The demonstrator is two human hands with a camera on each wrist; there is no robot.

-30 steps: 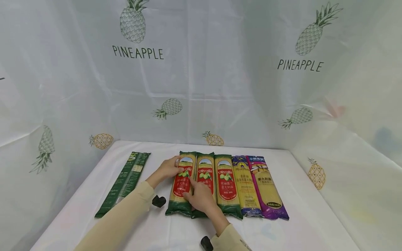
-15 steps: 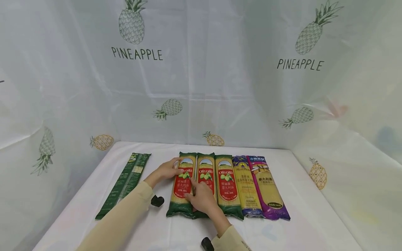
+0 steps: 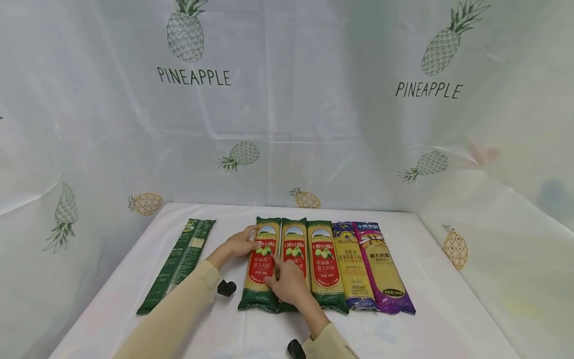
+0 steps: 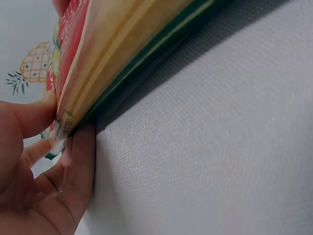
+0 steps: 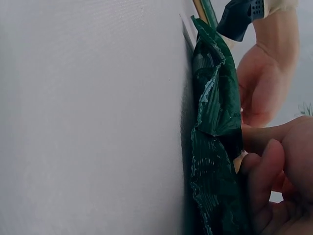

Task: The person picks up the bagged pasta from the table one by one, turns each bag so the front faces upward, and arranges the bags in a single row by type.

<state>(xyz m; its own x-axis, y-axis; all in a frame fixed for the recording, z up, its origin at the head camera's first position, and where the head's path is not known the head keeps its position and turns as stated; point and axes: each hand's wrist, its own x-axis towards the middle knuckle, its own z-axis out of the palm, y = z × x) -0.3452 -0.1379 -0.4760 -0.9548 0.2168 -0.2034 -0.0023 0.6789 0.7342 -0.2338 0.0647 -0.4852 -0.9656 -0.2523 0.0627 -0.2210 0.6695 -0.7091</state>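
Note:
In the head view, three matching green-ended spaghetti packs with red labels lie side by side. My left hand [image 3: 237, 243] grips the left edge of the leftmost spaghetti pack [image 3: 260, 271]. The left wrist view shows the thumb on top of that pack [image 4: 117, 39] and fingers at its underside edge. My right hand [image 3: 290, 284] lies over the middle spaghetti pack [image 3: 293, 234], its thumb and forefinger holding the leftmost pack's right edge. In the right wrist view its fingers are curled beside crumpled green pack ends [image 5: 215, 103]; some fingertips are hidden.
Right of these lie a third red-label pack [image 3: 324, 259], a yellow-and-blue pasta pack [image 3: 354, 269] and a purple pasta pack [image 3: 385, 269]. A green pack [image 3: 184, 259] lies apart at the left, back up. A pineapple-print curtain [image 3: 309, 99] rises behind the white-covered table [image 3: 444, 299].

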